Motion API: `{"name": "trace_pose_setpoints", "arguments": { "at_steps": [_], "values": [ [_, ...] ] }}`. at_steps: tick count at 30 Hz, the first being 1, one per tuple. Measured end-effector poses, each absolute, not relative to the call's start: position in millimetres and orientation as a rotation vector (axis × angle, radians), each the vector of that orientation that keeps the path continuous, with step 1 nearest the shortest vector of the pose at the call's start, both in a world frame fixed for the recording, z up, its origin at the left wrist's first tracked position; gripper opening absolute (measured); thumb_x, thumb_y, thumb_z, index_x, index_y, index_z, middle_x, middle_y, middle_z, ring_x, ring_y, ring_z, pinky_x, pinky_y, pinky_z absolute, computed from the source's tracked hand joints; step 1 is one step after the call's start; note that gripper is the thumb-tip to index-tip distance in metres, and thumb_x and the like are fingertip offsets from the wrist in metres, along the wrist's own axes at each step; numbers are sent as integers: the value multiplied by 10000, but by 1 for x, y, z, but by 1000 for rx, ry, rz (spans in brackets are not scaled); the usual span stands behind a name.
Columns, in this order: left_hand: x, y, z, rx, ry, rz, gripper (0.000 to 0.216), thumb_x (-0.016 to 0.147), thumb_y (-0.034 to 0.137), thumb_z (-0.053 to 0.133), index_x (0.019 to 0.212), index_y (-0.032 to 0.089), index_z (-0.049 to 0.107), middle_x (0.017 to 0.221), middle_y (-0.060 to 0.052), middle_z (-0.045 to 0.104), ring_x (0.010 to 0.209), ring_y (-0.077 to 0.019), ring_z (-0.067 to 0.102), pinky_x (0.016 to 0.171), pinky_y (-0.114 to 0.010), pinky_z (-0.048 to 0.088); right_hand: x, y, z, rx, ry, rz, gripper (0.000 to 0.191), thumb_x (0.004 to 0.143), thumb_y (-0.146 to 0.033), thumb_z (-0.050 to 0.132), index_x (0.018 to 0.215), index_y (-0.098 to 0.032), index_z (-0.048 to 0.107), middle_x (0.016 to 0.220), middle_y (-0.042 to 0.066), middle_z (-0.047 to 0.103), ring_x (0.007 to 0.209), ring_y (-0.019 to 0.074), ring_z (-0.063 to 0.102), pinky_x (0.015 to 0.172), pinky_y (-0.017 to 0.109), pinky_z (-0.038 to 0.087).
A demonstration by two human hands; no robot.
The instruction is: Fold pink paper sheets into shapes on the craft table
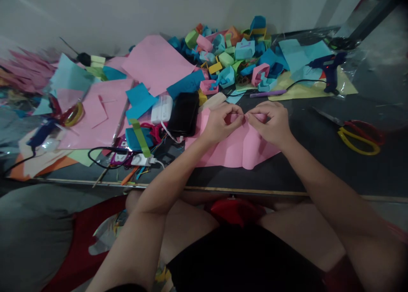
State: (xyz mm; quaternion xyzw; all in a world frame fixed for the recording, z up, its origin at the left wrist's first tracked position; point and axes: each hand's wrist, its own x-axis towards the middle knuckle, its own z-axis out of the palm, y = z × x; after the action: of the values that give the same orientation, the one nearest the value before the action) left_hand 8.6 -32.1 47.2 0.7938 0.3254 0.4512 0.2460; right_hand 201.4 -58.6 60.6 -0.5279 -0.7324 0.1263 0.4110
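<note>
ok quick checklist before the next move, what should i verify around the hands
1. Left hand on the sheet: ok, thumb and fingers pinch the far edge of the pink sheet.
2. Right hand on the sheet: ok, pinching that edge close beside the left.
3. Sheet lying flat: not ok, it buckles into raised folds toward the near side.
4. Scissors clear of the sheet: ok, lying apart, to the right.
5. Right-side glue gun clear of the hands: ok, it lies beyond them to the right.
6. Glue gun hot: cannot tell.
</note>
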Motion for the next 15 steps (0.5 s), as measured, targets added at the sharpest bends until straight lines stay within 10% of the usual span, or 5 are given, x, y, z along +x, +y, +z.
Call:
{"name": "trace_pose_setpoints", "arguments": {
  "at_steps": [10,15],
  "values": [
    [8,-32,46,2217,847,1265,88,905,250,622,828,210,635,791,-13,678,761,-142,607,780,-320,487,197,-58,57,-1265,-1779,492,251,849,-434,656,769,-233,783,781,53,742,791,232,679,803,398,512],
    [3,-25,46,2128,900,1209,206,924,384,623,845,200,672,830,-24,698,765,-135,600,754,-283,486,215,-48,62,-1266,-1784,668,504,867,-584,637,539,-208,566,510,-11,439,540,126,402,562,316,322]
  ]
}}
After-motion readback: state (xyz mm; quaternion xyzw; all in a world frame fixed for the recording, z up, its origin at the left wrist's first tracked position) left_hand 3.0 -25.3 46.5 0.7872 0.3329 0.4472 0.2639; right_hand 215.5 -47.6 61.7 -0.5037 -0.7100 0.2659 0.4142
